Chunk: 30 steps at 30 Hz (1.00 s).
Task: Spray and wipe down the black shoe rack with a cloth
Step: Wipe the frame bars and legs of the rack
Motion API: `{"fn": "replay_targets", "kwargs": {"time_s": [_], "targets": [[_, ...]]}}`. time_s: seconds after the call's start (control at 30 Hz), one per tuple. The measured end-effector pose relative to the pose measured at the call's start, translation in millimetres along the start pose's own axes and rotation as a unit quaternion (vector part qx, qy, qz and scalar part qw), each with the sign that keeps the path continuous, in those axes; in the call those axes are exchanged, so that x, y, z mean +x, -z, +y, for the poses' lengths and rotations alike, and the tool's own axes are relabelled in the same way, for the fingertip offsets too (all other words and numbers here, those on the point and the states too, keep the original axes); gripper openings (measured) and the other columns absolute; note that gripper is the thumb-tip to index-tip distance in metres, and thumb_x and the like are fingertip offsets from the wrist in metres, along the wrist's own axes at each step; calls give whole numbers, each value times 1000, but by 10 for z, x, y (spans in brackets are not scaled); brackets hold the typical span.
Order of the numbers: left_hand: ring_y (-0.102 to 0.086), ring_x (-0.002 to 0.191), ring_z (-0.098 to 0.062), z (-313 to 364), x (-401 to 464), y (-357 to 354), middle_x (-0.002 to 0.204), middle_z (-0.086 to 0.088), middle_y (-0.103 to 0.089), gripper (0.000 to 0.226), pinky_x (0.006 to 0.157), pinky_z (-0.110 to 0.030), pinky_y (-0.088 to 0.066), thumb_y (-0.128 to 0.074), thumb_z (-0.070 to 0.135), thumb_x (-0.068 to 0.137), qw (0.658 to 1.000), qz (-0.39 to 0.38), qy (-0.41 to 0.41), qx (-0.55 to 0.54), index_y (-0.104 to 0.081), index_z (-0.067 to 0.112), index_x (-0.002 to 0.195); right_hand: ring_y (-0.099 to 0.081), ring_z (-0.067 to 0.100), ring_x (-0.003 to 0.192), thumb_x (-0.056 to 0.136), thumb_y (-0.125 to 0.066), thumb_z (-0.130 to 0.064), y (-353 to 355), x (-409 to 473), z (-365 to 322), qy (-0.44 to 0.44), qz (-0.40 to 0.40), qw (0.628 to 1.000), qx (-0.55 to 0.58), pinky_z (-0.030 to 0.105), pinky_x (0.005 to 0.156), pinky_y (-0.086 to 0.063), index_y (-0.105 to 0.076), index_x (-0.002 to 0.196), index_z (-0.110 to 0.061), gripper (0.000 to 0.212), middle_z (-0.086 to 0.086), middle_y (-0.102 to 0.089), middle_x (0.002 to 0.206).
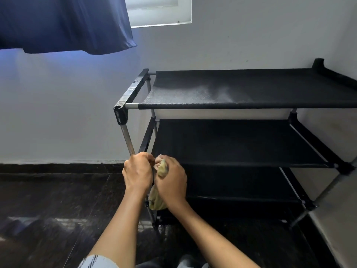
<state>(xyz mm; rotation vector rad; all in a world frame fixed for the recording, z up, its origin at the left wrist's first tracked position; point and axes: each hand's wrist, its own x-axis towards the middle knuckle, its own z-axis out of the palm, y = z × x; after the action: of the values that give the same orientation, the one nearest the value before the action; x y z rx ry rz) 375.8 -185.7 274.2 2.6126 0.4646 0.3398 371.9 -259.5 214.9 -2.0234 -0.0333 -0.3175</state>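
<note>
Rack: black shoe rack at 3 o'clock, against the wall.
Left hand: fingers curled round the front-left pole.
Right hand: clutches yellowish cloth, probably rubbing that pole.
Progress: top shelf shows pale speckling, dust or spray; shelves likely remain.

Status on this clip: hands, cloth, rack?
Left hand grips front-left post. Right hand grips cloth beside it. Shoe rack top shelf dusty. Nothing obstructing.

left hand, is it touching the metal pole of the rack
Touching. The head view shows the left hand with its fingers curled round the front corner pole of the shoe rack.
</note>
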Motion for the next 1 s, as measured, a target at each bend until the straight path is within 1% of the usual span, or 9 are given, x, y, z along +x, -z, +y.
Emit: {"fn": "replay_targets", "kwargs": {"time_s": [0.1,0.23,0.33,0.43,0.57,0.7,0.83,0.9,1.0], "targets": [[-61,96,-32,67,-3,-27,100,-9,-69,26,75,-36,-46,-49,12,92,999,5,6,46,-72,22,101,-58,7,104,80,-68,-21,93,0,64,24,-5,999,-37,27,91,-49,-61,122,-32,44,-16,-60,122],[-63,93,-31,175,-20,-76,97,-9,-67,15,71,-36,-44,-54,12,93,997,17,26,68,-67,14,99,-66,14,84,76,-71,-27,491,-4,244,-97,162,979,72,29,72,-52,-70,91,-25,15,-7,-70,92],[-63,92,-29,192,-28,-61,97,-9,-67,12,73,-36,-48,-56,15,93,998,15,25,57,-67,12,99,-66,16,87,76,-69,-23,923,59,478,-162,250,949,98,29,77,-52,-70,94,-28,19,-6,-70,92],[-63,93,-28,142,-31,-54,96,-7,-70,14,79,-38,-50,-57,15,92,1000,5,6,25,-69,11,98,-65,12,87,79,-68,-24,1019,87,473,-182,250,944,113,33,76,-54,-66,92,-36,18,-10,-68,93],[-64,97,-27,52,-29,-48,93,-5,-73,15,86,-41,-53,-64,19,88,998,4,21,-61,-71,14,100,-64,18,80,80,-67,-25,612,29,252,-138,208,967,42,32,67,-52,-64,82,-31,7,-8,-67,87],[-61,97,-33,52,-24,-5,99,-10,-71,15,85,-38,-51,-60,20,89,998,-5,24,-56,-72,17,99,-61,15,85,76,-65,-25,30,-14,-7,15,113,990,-82,35,67,-52,-67,97,-32,22,-14,-68,102],[-60,95,-31,69,-40,-2,99,-9,-70,25,82,-36,-48,-48,15,92,999,-9,32,-36,-71,20,99,-63,13,75,61,-80,-27,-59,0,-19,108,114,972,-172,30,60,-51,-69,101,-31,41,-14,-70,99],[-61,93,-27,79,-38,-11,94,-2,-71,26,80,-34,-48,-48,11,90,998,-6,45,-40,-71,22,93,-62,13,78,65,-75,-25,76,-21,78,86,112,975,-171,33,63,-53,-66,104,-35,41,-17,-69,101],[-62,93,-25,103,-29,-22,91,1,-71,27,84,-37,-48,-48,6,90,998,6,52,-19,-70,21,90,-62,16,74,67,-70,-17,364,-29,272,22,185,973,-133,33,60,-53,-69,98,-37,37,-20,-69,100]]}}
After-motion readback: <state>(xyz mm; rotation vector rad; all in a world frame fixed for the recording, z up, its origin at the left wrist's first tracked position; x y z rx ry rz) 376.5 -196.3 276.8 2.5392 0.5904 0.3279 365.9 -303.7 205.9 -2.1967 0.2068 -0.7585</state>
